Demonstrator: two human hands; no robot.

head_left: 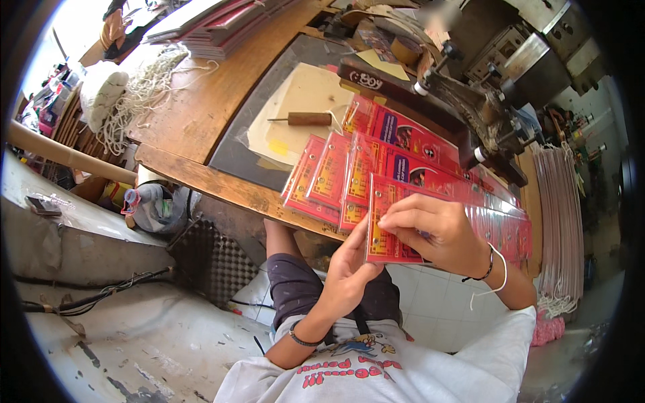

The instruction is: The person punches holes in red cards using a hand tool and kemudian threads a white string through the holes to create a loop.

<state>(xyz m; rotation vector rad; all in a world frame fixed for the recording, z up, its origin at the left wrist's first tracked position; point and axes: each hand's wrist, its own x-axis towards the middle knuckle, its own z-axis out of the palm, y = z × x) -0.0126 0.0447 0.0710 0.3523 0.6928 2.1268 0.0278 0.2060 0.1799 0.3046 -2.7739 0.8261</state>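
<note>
Held red card (384, 236) at table (195, 114) edge — left hand (349, 269) pinching its lower end, right hand (437, 235) clamped on top; long axis toward 1 o'clock, over fanned card stack (430, 168).

a workshop: wooden workbench (201, 107), metal press machine (497, 101).

Two hands: left hand (349, 265) and right hand (437, 232). Roughly six red cards (403, 168) fan across the table (201, 114); overlap hides the exact number. One awl (306, 119), one tape roll (405, 49), one cream sheet (302, 94), one book stack (215, 27), one cord bundle (144, 84), two wristbands on the right wrist, one on the left
</note>
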